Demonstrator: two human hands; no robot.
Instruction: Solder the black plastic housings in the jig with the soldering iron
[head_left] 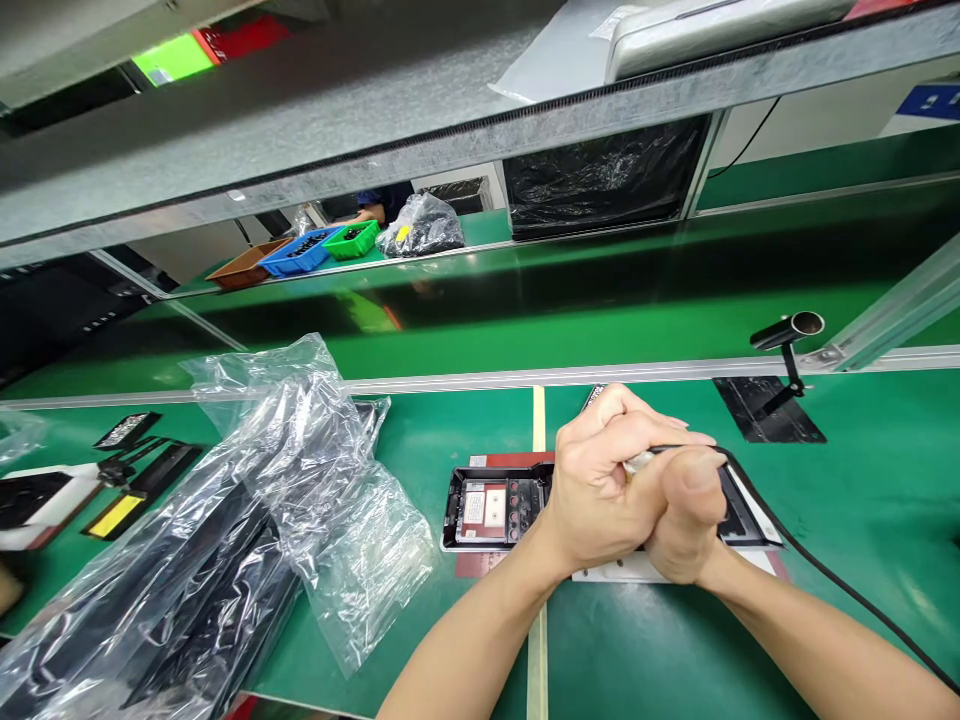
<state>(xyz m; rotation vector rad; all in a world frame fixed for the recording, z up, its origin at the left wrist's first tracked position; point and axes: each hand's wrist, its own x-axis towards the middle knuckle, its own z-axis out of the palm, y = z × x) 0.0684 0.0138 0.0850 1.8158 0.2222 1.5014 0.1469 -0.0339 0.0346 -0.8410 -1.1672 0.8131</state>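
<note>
Clenched left hand (600, 475) and right hand (690, 515) hide part of black casing (532, 497) near clear plastic bag (375, 555)

Black open-topped housing (525, 510), flat, partly hidden

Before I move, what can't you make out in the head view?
Head view throughout:
Anything inside the left grip and right grip: covered by fingers.
Black casing, right side: behind left grip.
Black cable, far end: cut off at right edge.
White label, print: too small.
</note>
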